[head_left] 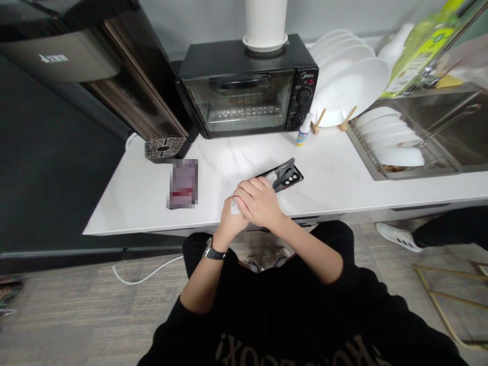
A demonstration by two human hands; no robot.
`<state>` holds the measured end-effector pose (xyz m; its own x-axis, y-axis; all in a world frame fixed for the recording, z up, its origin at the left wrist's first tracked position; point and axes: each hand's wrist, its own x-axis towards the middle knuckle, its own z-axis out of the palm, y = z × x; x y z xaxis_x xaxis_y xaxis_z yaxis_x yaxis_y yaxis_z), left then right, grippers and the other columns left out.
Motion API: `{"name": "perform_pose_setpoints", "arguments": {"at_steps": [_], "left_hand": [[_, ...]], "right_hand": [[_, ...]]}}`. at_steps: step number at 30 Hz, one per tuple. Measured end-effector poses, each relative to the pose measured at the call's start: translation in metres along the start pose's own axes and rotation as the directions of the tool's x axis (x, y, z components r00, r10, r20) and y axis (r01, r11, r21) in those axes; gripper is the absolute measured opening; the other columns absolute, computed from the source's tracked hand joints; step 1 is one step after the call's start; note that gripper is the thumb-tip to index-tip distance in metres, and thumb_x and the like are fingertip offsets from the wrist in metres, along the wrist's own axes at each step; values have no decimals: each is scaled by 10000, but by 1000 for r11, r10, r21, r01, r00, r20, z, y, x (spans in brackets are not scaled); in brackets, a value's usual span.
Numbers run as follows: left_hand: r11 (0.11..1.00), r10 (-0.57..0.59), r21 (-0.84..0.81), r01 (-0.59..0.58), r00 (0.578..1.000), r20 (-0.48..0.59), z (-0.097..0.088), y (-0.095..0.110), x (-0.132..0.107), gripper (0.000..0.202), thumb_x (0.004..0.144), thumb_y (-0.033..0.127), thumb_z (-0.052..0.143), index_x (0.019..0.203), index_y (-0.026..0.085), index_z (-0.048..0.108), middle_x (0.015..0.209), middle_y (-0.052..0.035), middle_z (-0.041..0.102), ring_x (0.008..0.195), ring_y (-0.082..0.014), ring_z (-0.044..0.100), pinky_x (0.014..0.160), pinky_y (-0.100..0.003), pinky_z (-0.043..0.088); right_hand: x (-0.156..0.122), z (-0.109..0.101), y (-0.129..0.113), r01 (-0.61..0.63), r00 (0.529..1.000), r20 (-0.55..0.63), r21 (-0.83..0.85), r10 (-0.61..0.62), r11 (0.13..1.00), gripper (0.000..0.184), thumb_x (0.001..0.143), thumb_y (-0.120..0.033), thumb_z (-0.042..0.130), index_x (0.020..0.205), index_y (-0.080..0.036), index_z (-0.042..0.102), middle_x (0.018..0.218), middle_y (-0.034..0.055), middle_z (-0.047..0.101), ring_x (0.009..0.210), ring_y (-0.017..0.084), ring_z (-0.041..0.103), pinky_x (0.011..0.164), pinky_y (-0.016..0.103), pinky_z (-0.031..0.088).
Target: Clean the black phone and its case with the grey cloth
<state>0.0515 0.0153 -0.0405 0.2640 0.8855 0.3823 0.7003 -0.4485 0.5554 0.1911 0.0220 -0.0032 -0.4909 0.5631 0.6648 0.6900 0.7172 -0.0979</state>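
My left hand (229, 218), with a black wristwatch (213, 250), holds a white cloth or tissue (235, 206) against the white counter. My right hand (257, 202) lies over it, fingers closed, beside a black-cased smartphone (285, 178) with a triple camera. The phone's near end is hidden behind my right hand, and I cannot tell whether either hand grips it. A white scrap (270, 176) lies across the phone. Left of my hands sits a pixel-blurred flat package (182, 183).
A black toaster oven (238, 96) and a small spray bottle (304, 131) stand behind the phone. White plates (351, 86) stand in wooden holders beside a steel sink with a dish rack (404, 142). A co-worker's white sneaker (398, 236) is on the floor at right.
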Motion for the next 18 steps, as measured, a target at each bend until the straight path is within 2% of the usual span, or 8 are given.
{"name": "perform_pose_setpoints", "arguments": {"at_steps": [3,6,8,10,12,14,16,18], "left_hand": [[999,24,-35,-24,999,-25,-6,5,0,181,928,243,595,763,195,649,668,-32,682,605,-170,646,596,-266,478],[991,-38,-129,21,990,-133,-19,17,1,258,985,382,639,843,178,710,687,-4,693,619,-140,614,630,-240,474],[978,-123,-196,72,957,-264,-28,27,3,299,993,435,656,871,172,731,704,8,704,637,-133,605,637,-232,462],[964,-181,-255,81,901,-395,-35,37,8,305,992,446,666,881,171,736,748,4,725,686,-139,629,672,-232,471],[950,-200,-309,54,863,-465,-40,47,16,293,988,450,675,910,174,741,789,-2,741,723,-144,655,695,-230,487],[945,-191,-326,25,852,-487,-43,55,24,327,991,472,666,877,174,736,771,-4,727,712,-143,650,708,-235,501],[960,-169,-279,22,842,-512,-43,59,30,358,992,490,663,835,175,725,749,-5,712,706,-142,641,717,-236,498],[970,-156,-242,29,836,-526,-41,59,34,379,988,504,669,803,176,715,715,2,684,677,-134,615,698,-233,484]], "right_hand": [[-1,-5,22,21,997,-77,-28,-23,999,373,1116,-371,404,943,-211,693,906,56,715,858,234,530,823,408,358],[-3,-14,50,-126,979,-160,1,125,992,406,1129,-377,353,940,-219,675,901,61,717,852,233,542,834,408,357],[-3,-17,60,-231,949,-205,67,240,971,445,1138,-381,298,911,-225,647,877,67,695,841,233,550,820,402,365],[-3,-16,61,-317,905,-234,186,355,930,484,1144,-414,235,898,-230,609,852,67,659,830,229,563,793,386,385],[-4,-10,54,-397,850,-224,325,477,859,520,1144,-478,187,850,-245,546,783,39,596,765,209,553,738,359,394],[-5,-3,48,-481,778,-185,440,601,758,546,1130,-576,193,761,-264,447,674,-12,488,649,177,488,655,335,361],[-7,2,46,-560,674,-157,529,722,638,571,1098,-674,237,701,-278,343,608,-50,373,575,150,398,592,321,314],[-7,1,51,-598,545,-175,604,820,527,582,1069,-728,260,686,-291,284,598,-67,304,556,139,343,555,314,292]]}}
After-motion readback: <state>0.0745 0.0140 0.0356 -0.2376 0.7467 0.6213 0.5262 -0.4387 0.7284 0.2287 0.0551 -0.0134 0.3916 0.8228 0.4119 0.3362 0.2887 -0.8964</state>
